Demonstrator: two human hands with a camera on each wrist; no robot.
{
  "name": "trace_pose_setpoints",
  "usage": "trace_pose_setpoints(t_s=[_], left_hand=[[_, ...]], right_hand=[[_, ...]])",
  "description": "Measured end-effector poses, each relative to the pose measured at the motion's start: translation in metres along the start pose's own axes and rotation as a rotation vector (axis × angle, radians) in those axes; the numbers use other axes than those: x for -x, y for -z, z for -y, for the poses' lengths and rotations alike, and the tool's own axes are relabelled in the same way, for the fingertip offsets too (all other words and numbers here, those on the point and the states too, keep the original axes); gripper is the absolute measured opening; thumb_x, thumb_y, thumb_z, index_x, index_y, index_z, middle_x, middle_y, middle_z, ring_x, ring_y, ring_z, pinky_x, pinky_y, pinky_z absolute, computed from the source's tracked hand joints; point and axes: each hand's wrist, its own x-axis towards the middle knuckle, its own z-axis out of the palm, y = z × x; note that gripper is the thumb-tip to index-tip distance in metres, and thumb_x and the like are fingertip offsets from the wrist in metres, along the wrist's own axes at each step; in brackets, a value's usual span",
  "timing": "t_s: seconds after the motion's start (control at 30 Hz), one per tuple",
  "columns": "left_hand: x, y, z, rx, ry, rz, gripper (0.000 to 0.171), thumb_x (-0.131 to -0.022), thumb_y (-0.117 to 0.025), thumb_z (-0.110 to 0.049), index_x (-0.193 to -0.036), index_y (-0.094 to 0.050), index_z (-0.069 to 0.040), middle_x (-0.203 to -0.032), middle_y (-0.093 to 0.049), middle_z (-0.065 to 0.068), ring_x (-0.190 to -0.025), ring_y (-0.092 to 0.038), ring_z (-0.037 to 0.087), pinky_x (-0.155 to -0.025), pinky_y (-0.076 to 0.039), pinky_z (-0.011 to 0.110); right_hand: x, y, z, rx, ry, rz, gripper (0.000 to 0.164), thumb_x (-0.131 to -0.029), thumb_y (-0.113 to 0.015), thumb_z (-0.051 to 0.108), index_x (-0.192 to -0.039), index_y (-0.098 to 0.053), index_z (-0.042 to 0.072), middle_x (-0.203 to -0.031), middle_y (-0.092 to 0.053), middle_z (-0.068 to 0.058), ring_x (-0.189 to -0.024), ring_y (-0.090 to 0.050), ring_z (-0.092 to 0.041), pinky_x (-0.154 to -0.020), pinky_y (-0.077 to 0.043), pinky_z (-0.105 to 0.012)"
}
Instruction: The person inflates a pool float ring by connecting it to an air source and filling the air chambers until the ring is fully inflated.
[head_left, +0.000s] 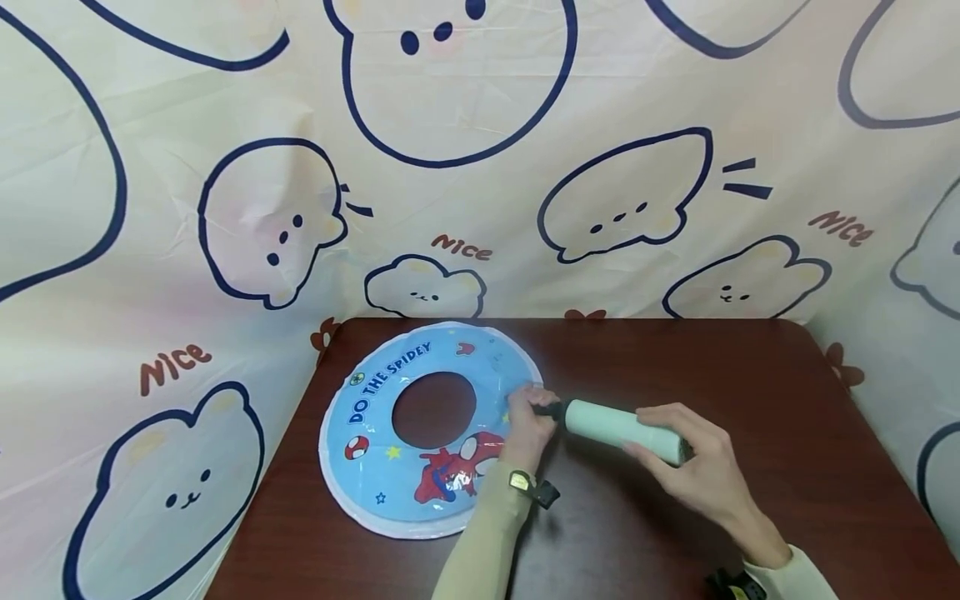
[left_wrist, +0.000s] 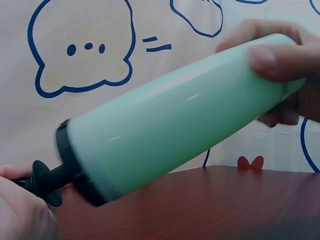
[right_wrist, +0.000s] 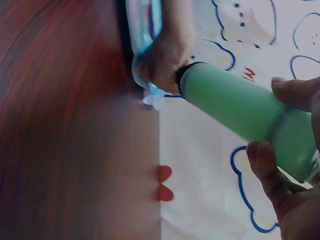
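A light-green hand air pump (head_left: 607,423) with a black end spans the space between both hands, over the table. My right hand (head_left: 697,467) grips its far end, thumb on one side and fingers on the other. My left hand (head_left: 527,429) has its fingers curled round the tip of the pump's black nozzle (left_wrist: 51,181), at the right edge of an inflated blue swim ring (head_left: 360,471). The ring lies flat, with a red cartoon figure and "DO THE SPIDEY" printed on it. Fingers hide the nozzle's very tip and the spot where it meets the ring.
The dark brown wooden table (head_left: 750,375) extends right of the ring and in front of it. A pale cloth (head_left: 480,200) with blue-outlined animal drawings hangs behind and along both sides. Dark straps with small devices sit on both wrists.
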Motion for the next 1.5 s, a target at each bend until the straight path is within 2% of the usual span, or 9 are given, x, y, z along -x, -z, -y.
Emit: trace_pose_setpoints(t_s=[0.13, 0.3, 0.6, 0.7, 0.93, 1.03, 1.2, 1.3, 1.5], left_hand=[[0.0, 0.002, -0.001, -0.02, -0.004, 0.01, 0.057, -0.114, -0.031, -0.015, -0.057, -0.035, -0.013, -0.052, -0.038, -0.006, -0.044, -0.038, 0.006, -0.047, -0.035, 0.016], [0.002, 0.001, 0.0, -0.051, 0.016, 0.025, 0.055, -0.114, -0.032, -0.015, -0.058, -0.036, -0.014, -0.052, -0.039, -0.006, -0.043, -0.039, 0.005, -0.046, -0.037, 0.015], [0.001, 0.001, 0.003, -0.055, 0.005, 0.012, 0.054, -0.112, -0.031, -0.014, -0.058, -0.034, -0.015, -0.051, -0.038, -0.007, -0.042, -0.037, 0.004, -0.044, -0.036, 0.015], [0.0, 0.002, 0.003, -0.048, 0.012, 0.02, 0.055, -0.112, -0.031, -0.013, -0.058, -0.034, -0.015, -0.051, -0.038, -0.007, -0.042, -0.038, 0.004, -0.044, -0.036, 0.015], [-0.002, 0.003, 0.004, -0.032, -0.017, 0.018, 0.056, -0.114, -0.031, -0.014, -0.058, -0.035, -0.014, -0.052, -0.038, -0.007, -0.042, -0.038, 0.005, -0.045, -0.035, 0.015], [-0.002, 0.003, 0.005, -0.058, -0.026, 0.02, 0.056, -0.114, -0.032, -0.016, -0.058, -0.034, -0.014, -0.052, -0.038, -0.007, -0.043, -0.038, 0.006, -0.046, -0.035, 0.016], [-0.003, 0.004, 0.007, -0.061, -0.043, 0.02, 0.054, -0.113, -0.033, -0.013, -0.059, -0.035, -0.014, -0.053, -0.038, -0.006, -0.044, -0.039, 0.006, -0.046, -0.036, 0.015], [-0.003, 0.004, 0.008, -0.054, -0.06, 0.007, 0.052, -0.111, -0.034, -0.01, -0.059, -0.034, -0.014, -0.054, -0.037, -0.006, -0.044, -0.038, 0.006, -0.046, -0.035, 0.015], [-0.002, 0.003, 0.008, -0.05, -0.105, -0.022, 0.05, -0.108, -0.035, -0.005, -0.059, -0.033, -0.014, -0.053, -0.036, -0.006, -0.043, -0.038, 0.007, -0.047, -0.034, 0.016]], right_hand=[[0.003, 0.015, 0.007, -0.007, 0.055, -0.014, 0.059, -0.057, -0.099, -0.004, -0.111, -0.08, 0.007, -0.111, -0.078, -0.012, -0.102, -0.073, -0.009, -0.085, -0.051, -0.009], [0.008, 0.036, 0.02, 0.013, 0.063, -0.018, 0.058, -0.055, -0.098, -0.005, -0.11, -0.081, 0.005, -0.11, -0.078, -0.015, -0.102, -0.072, -0.005, -0.079, -0.05, -0.009], [0.007, 0.064, 0.044, -0.006, 0.079, -0.034, 0.051, -0.061, -0.097, -0.006, -0.109, -0.08, -0.002, -0.111, -0.078, -0.018, -0.106, -0.072, -0.006, -0.085, -0.051, -0.008], [0.012, 0.077, 0.042, 0.006, 0.051, -0.036, 0.053, -0.06, -0.097, -0.008, -0.11, -0.08, -0.003, -0.112, -0.077, -0.018, -0.107, -0.072, -0.006, -0.087, -0.051, -0.008], [0.03, 0.108, 0.033, 0.055, -0.109, -0.014, 0.062, -0.061, -0.092, -0.018, -0.118, -0.076, -0.003, -0.122, -0.075, -0.015, -0.11, -0.07, -0.003, -0.081, -0.052, -0.006], [0.028, 0.097, 0.026, 0.051, -0.073, -0.021, 0.06, -0.061, -0.095, -0.013, -0.118, -0.077, -0.002, -0.12, -0.076, -0.016, -0.109, -0.07, -0.004, -0.085, -0.051, -0.007], [0.016, 0.052, 0.01, 0.067, -0.028, -0.031, 0.063, -0.061, -0.098, -0.005, -0.12, -0.078, 0.005, -0.115, -0.077, -0.013, -0.102, -0.069, -0.002, -0.085, -0.049, -0.008], [0.011, 0.031, 0.006, 0.074, -0.065, -0.041, 0.065, -0.06, -0.098, -0.006, -0.12, -0.079, 0.009, -0.115, -0.078, -0.009, -0.097, -0.067, 0.001, -0.079, -0.048, -0.007], [-0.001, 0.007, -0.001, 0.065, -0.048, -0.037, 0.06, -0.062, -0.099, -0.003, -0.118, -0.08, 0.009, -0.113, -0.079, -0.005, -0.095, -0.068, -0.001, -0.079, -0.049, -0.009]])
